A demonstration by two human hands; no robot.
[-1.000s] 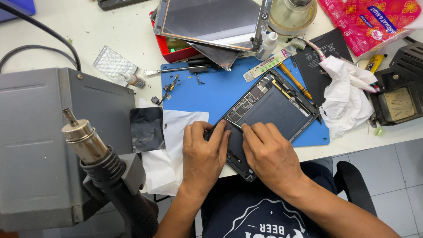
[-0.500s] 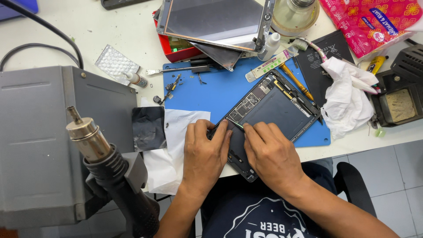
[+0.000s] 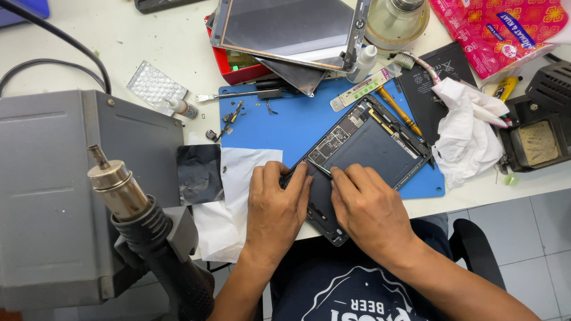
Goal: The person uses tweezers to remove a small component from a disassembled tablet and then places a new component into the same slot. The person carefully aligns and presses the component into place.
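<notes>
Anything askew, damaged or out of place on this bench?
Yes. The opened tablet lies diagonally, its near corner hanging past the table edge under the left hand and right hand. Small loose parts lie scattered on the blue mat. A crumpled tissue sits beside it.

Very little differs from the earlier pictures. The left hand [image 3: 275, 208] has its fingers [image 3: 297, 178] a touch further up along the edge of the opened tablet [image 3: 363, 151], and the right hand [image 3: 372, 211] has crept slightly toward them, so the fingertips of both hands now sit closer together. The view itself has drifted a little, shifting the hot-air nozzle [image 3: 116, 184] in the frame.
</notes>
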